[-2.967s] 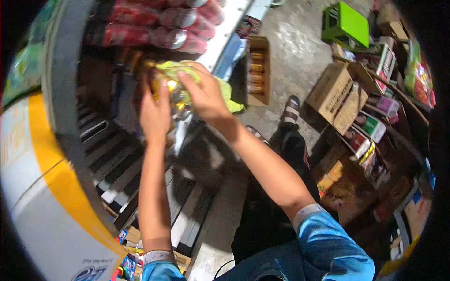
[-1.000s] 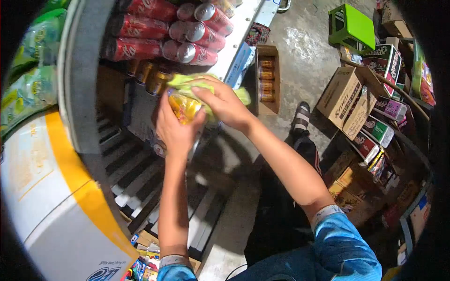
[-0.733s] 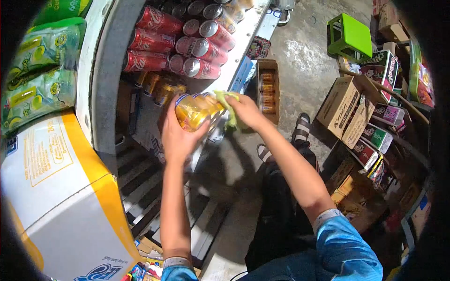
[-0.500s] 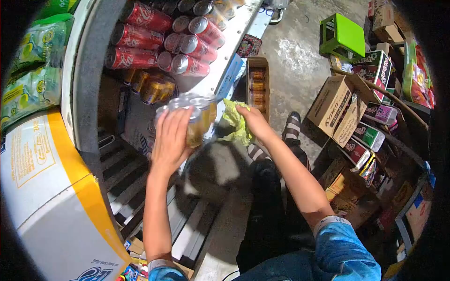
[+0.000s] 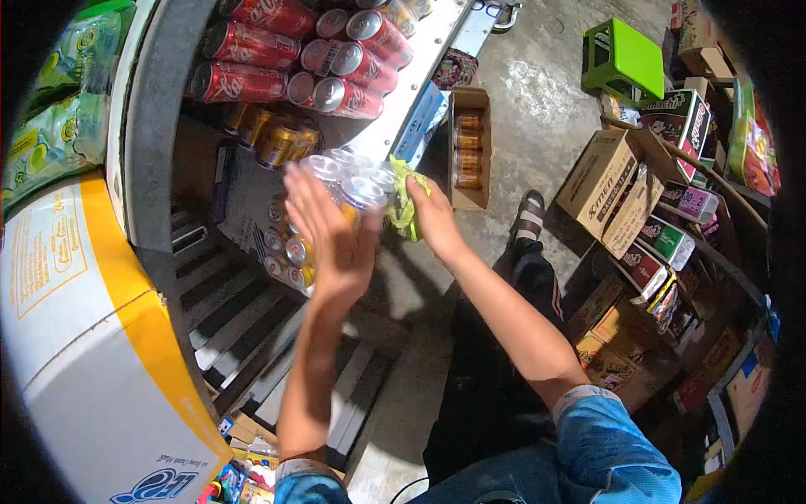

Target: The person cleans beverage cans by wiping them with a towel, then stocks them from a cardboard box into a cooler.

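Gold cans (image 5: 277,141) lay near Coca-Cola cans (image 5: 253,81); the left hand (image 5: 334,245), fingers spread, held 1 unplaced pack (image 5: 363,192); the right hand (image 5: 433,217) pinched cloth (image 5: 405,215).

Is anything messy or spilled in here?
Yes, the brown carton on the right looks messy: its flaps stick open and it sits beside jumbled boxes. I see no spill on the floor.

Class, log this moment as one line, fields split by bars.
left hand: holding wrapped can pack | right hand: gripping yellow-green cloth beside pack | Coca-Cola cans: grouped beyond hands | green stool: on floor
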`<control>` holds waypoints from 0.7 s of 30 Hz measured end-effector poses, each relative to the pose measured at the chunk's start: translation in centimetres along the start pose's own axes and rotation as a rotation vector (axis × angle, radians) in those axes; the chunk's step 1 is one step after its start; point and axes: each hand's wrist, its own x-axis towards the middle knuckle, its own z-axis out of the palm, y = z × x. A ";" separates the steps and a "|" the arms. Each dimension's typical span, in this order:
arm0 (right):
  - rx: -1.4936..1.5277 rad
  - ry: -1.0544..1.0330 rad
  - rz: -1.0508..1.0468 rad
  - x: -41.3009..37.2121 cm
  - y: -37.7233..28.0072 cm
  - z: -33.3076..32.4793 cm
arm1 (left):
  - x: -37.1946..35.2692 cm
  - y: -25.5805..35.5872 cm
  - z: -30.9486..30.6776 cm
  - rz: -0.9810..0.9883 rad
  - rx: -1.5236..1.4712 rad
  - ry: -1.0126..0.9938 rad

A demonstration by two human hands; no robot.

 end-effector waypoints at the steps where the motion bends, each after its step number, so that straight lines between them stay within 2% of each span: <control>1: -0.014 -0.021 -0.065 -0.2 -0.5 0.2 | 0.4 -0.1 1.4 -0.171 0.010 0.138; 2: -0.030 -0.041 -0.128 -0.5 -0.9 0.2 | 0.8 -0.1 2.4 -0.342 0.018 0.273; 4: -0.064 -0.025 -0.203 -1.7 -2.6 0.8 | 1.6 -0.3 3.4 -0.378 0.064 0.329; 6: -0.099 -0.018 -0.281 -2.8 -4.7 1.6 | 2.0 -0.7 3.8 -0.369 0.080 0.438; 9: -0.151 -0.183 -0.622 -3.2 -7.2 2.6 | 1.9 -1.1 3.0 -0.262 0.080 0.496; 10: -0.147 -0.181 -0.615 -3.0 -7.8 2.9 | 1.8 -1.7 2.8 -0.263 0.083 0.488; 12: -0.111 -0.354 -0.741 -2.2 -8.7 3.5 | 1.6 -2.8 2.2 -0.216 -0.024 0.467; 13: -0.137 -0.365 -0.777 -1.6 -8.8 3.9 | 1.6 -2.9 2.2 -0.197 -0.039 0.479; 17: -0.269 -0.277 -0.629 3.4 -3.4 3.3 | 1.3 -3.7 1.9 -0.165 -0.004 0.452; 19: -0.257 -0.231 -0.297 4.6 -3.5 1.9 | 1.4 -3.3 1.7 -0.107 0.026 0.460; 20: -0.258 -0.224 -0.301 4.9 -3.0 2.2 | 1.5 -3.3 1.6 -0.099 0.023 0.459; 21: -0.232 -0.267 -0.427 4.5 -3.6 3.4 | 1.5 -3.4 1.6 -0.110 0.013 0.454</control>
